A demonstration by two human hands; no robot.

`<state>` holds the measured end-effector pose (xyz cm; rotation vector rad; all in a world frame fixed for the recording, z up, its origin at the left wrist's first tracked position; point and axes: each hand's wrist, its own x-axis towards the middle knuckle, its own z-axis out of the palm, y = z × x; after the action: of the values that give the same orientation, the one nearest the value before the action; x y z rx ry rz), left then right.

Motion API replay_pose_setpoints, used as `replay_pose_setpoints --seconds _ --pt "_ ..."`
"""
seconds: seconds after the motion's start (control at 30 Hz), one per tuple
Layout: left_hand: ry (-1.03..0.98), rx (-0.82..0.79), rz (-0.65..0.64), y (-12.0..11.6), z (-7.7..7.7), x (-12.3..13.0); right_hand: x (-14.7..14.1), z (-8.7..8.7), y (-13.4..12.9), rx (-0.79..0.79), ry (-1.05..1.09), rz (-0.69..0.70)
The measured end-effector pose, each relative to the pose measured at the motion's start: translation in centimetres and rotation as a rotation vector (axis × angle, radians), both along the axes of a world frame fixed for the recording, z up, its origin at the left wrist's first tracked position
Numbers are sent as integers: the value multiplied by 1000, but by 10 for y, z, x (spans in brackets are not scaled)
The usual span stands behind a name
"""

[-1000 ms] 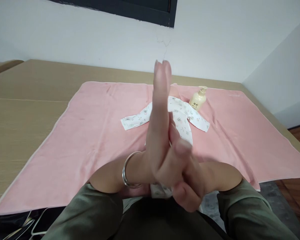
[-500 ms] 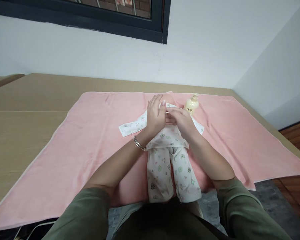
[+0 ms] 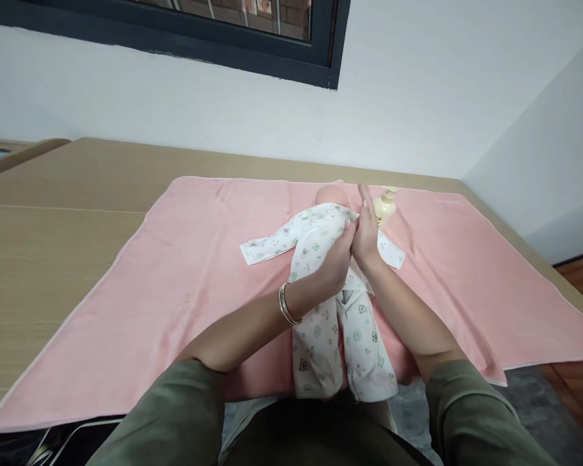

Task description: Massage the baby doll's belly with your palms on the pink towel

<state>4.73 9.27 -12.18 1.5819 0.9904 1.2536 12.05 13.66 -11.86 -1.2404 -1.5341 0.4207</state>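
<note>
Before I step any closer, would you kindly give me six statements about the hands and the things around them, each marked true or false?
1. The left hand and right hand are together over the baby outfit. True.
2. A cream pump bottle is on the pink blanket. True.
3. The left hand is gripping the cream pump bottle. False: it is against the right hand, apart from the bottle.
4. The baby outfit is solid navy. False: it is white with small prints.
5. A silver bangle circles the left wrist. True.
6. The pink blanket covers the baby outfit. False: the outfit lies on top of it.
</note>
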Motion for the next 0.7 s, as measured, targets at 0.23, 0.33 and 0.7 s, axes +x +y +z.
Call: replay_pose_setpoints --seconds 0.23,0.33,0.7 --pt "-249 -349 -256 18 17 -25 18 9 25 204 -104 -29" --pt "-249 -295 -158 44 4 -37 22 8 40 176 -166 19" --pt "340 222 353 82 -54 -50 2 -35 41 4 -536 227"
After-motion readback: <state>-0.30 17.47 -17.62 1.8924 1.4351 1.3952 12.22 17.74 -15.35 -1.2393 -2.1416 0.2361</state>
